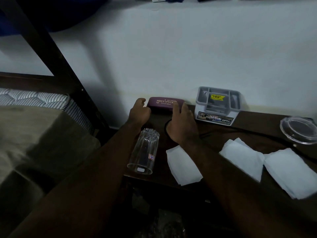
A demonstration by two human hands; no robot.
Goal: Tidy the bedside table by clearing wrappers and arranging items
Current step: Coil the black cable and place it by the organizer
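Note:
A maroon spectacle case (163,104) with gold lettering lies against the wall at the back of the dark wooden bedside table (257,122). My left hand (139,111) curls around the case's left end and my right hand (181,121) presses on its right end, fingers spread. A clear ribbed glass (145,152) stands upside down near the table's left front corner, just below my left wrist. Three folded white tissues lie on the table: one (183,164) under my right forearm, two (243,158) (291,172) further right.
A grey and white plastic organiser (217,106) with a yellow price sticker stands by the wall, right of the case. A clear glass ashtray (299,129) sits at the far right, with a black cable running past it. A bed with a striped mattress (34,98) lies to the left.

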